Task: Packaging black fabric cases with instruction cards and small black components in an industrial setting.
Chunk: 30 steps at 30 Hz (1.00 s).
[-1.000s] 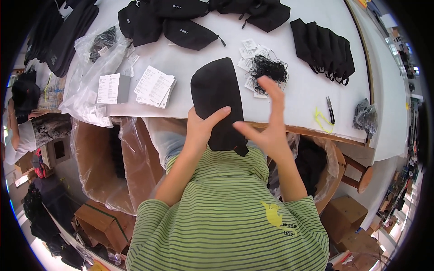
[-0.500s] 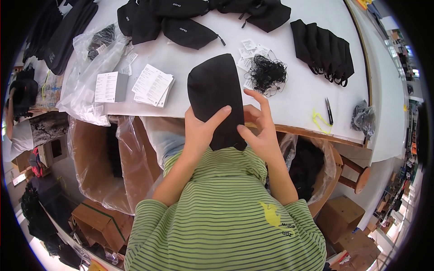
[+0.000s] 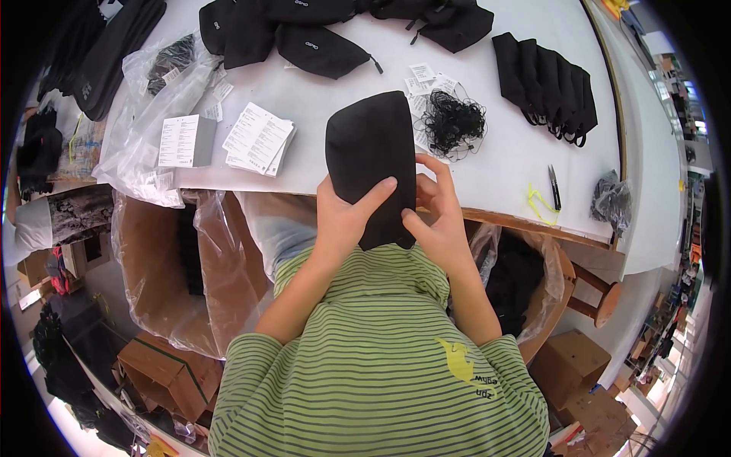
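At six o'clock, nearest, is the person's green striped shirt (image 3: 381, 343); just beyond it, at the centre of the dial, a black fabric pouch (image 3: 371, 145) is held upright, its lower end close to the shirt and its top over the table. The left hand (image 3: 343, 217) grasps it from the nine o'clock side, thumb laid across the front, other fingers mostly hidden behind. The right hand (image 3: 443, 225) is at four o'clock, thumb on the pouch's edge and fingers bent beside it; whether they close on the fabric I cannot tell. Below the table edge, a plastic-lined carton (image 3: 164, 282) stands at eight o'clock, and another lined carton (image 3: 554, 286) with black contents at four. On the white table (image 3: 510, 171), snips (image 3: 555, 188) lie at three o'clock beside a yellow cord (image 3: 539, 207). A fanned card stack (image 3: 259, 139) and a squared card block (image 3: 179, 142) sit between nine and ten. A tangle of black cord (image 3: 454, 122) lies at two, touching white tags (image 3: 422, 75). Farther out, a row of black pouches (image 3: 544, 87) overlaps at two o'clock, and more pouches (image 3: 320, 52) are heaped from eleven to one.
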Motion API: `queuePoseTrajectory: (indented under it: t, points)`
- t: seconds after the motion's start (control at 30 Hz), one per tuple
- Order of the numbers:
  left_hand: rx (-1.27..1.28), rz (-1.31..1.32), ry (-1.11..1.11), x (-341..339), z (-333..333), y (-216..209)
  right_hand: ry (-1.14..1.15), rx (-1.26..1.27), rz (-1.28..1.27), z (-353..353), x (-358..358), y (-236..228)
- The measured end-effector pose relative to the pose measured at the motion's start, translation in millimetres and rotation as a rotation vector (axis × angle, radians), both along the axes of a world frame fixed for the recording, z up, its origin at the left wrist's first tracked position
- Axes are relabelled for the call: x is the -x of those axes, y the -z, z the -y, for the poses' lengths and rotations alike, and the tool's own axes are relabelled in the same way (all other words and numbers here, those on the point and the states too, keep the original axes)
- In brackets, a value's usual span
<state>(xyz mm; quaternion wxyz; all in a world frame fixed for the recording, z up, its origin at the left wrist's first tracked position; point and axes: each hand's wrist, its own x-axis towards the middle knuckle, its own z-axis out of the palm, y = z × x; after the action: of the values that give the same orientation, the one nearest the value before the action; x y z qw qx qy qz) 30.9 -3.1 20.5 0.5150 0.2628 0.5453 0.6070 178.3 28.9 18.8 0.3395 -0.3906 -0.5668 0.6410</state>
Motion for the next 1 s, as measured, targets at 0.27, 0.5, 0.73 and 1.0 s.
queuePoseTrajectory:
  t: [0.27,0.5,0.73,1.0]
  points:
    - [0.01,0.031,0.006,1.4,-1.7,-1.9,0.017,0.014,-0.018,-0.3,0.9,1.0]
    - [0.027,0.007,0.007,-0.6,-2.7,-0.5,-0.023,0.034,0.017,-2.7,-3.5,2.1]
    - [0.114,0.238,-0.068,-0.4,-7.6,-5.0,0.006,-0.666,0.667,14.3,0.4,-18.5]
    - [0.029,-0.097,0.008,22.1,-7.0,19.8,-0.129,-0.212,0.311,5.1,-22.0,15.9]
